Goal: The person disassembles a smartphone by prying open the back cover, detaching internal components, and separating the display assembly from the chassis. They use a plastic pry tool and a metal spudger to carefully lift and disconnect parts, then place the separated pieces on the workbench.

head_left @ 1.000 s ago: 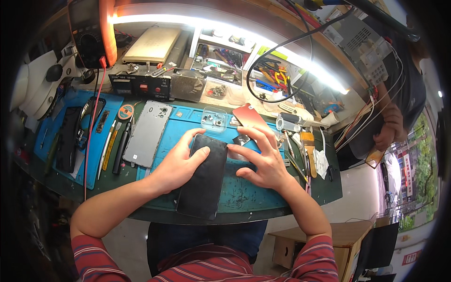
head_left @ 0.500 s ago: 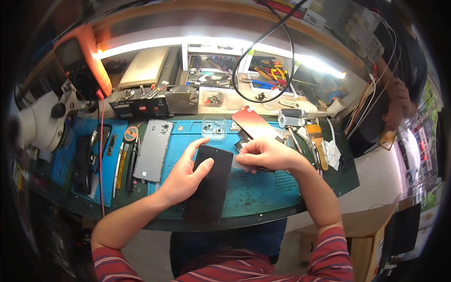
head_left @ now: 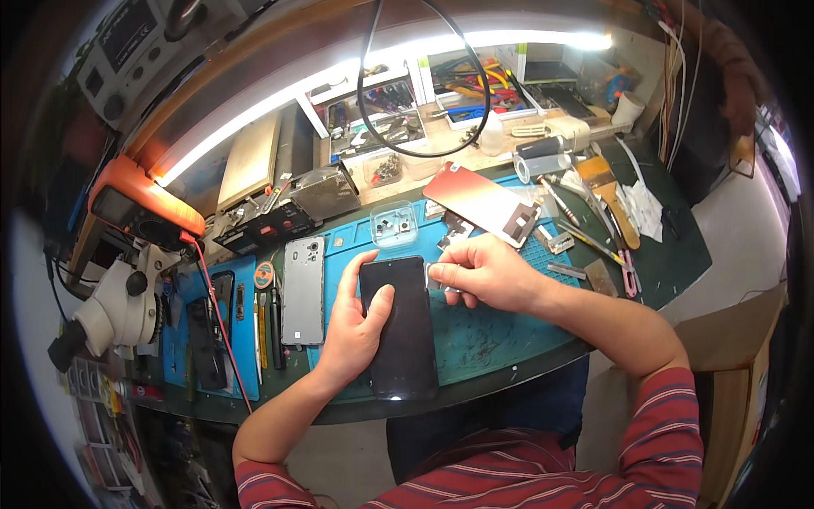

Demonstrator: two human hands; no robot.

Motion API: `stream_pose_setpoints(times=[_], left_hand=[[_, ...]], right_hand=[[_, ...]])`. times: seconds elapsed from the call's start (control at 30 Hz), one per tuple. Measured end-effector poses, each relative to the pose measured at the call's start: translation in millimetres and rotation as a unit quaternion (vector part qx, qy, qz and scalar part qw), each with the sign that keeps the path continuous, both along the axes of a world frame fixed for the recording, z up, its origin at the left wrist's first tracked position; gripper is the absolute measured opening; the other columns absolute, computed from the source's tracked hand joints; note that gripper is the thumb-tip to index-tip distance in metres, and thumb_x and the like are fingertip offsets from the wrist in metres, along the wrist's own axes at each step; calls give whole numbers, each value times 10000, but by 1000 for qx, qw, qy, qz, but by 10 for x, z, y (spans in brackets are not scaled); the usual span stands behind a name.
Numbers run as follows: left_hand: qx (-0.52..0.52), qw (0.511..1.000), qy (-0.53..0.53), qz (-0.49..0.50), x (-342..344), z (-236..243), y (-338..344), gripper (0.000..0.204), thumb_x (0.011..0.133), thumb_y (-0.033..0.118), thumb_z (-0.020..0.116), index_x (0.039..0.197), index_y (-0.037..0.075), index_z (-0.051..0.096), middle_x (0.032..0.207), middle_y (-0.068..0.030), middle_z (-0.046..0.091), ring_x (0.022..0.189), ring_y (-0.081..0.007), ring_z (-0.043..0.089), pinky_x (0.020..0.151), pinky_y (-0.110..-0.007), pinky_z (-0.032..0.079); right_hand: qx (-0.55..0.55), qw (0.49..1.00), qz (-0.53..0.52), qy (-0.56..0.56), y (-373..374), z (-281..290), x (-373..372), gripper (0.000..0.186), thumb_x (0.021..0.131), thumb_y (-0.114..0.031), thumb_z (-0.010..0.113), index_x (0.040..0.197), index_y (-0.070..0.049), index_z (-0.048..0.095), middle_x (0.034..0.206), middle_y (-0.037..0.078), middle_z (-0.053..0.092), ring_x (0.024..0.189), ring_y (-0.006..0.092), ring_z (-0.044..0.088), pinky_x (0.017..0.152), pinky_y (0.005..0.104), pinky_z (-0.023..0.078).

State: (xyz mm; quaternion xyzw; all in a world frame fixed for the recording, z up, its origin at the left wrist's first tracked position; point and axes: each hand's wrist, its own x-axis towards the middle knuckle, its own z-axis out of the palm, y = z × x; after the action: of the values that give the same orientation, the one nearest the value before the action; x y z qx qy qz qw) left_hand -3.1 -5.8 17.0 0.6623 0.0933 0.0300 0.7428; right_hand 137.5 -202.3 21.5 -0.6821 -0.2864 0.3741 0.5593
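A dark-screened smartphone is gripped in my left hand, thumb lying on the glass and fingers around its left edge. Its screen is black, with a bright reflection at the lower end. At the phone's upper right edge, my right hand pinches a small thin pale piece; most of it is hidden by the fingers, so its kind is unclear. Beyond the hands sits a clear box of small parts. Near my right hand lies a red-to-white phone back cover.
A grey phone housing lies left on the blue mat, beside pen-like tools. An orange multimeter and a white microscope stand farther left. Brushes and tweezers lie right. A black cable loop hangs overhead.
The whole view has shifted and tilted. My left hand still holds the phone, and my right hand keeps its pinch at the phone's right edge.
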Motion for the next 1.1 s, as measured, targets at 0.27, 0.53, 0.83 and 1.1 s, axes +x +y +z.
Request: stream_pose_setpoints(times=[0.27, 0.53, 0.83, 1.1], left_hand=[[70, 997, -11, -31, -9, -52, 24, 567, 1074, 65, 542, 1575, 89, 276, 1279, -92, 588, 1064, -92, 588, 896, -261, 529], [138, 990, -11, -34, -4, -126, 65, 596, 1038, 95, 613, 1556, 65, 320, 1177, -68, 587, 896, -44, 538, 749, -208, 476], [150, 986, 35, -70, 15, -14, 42, 588, 1031, 105, 617, 1547, 85, 335, 921, -7, 617, 732, -34, 501, 650, -219, 456], [180, 978, 40, -93, 18, 11, 74, 603, 1011, 95, 630, 1542, 76, 345, 981, -46, 627, 794, -59, 535, 711, -247, 482]], right_hand=[[-16, 999, 0, -39, -48, 29, 37, 260, 1007, -259, 663, 937, -21, 737, 726, 30, 709, 559, 60, 578, 537, 246, 475], [-39, 996, 22, -77, -92, 83, 92, 256, 1008, -258, 662, 949, -24, 747, 696, 21, 704, 547, 50, 571, 521, 239, 463], [-81, 989, 73, -104, -154, 124, 190, 291, 988, -290, 650, 982, -17, 752, 730, 50, 739, 611, 117, 656, 582, 306, 524], [-70, 984, 103, -124, -176, 147, 219, 255, 999, -256, 659, 950, -24, 752, 701, 22, 712, 563, 73, 601, 542, 264, 482]])
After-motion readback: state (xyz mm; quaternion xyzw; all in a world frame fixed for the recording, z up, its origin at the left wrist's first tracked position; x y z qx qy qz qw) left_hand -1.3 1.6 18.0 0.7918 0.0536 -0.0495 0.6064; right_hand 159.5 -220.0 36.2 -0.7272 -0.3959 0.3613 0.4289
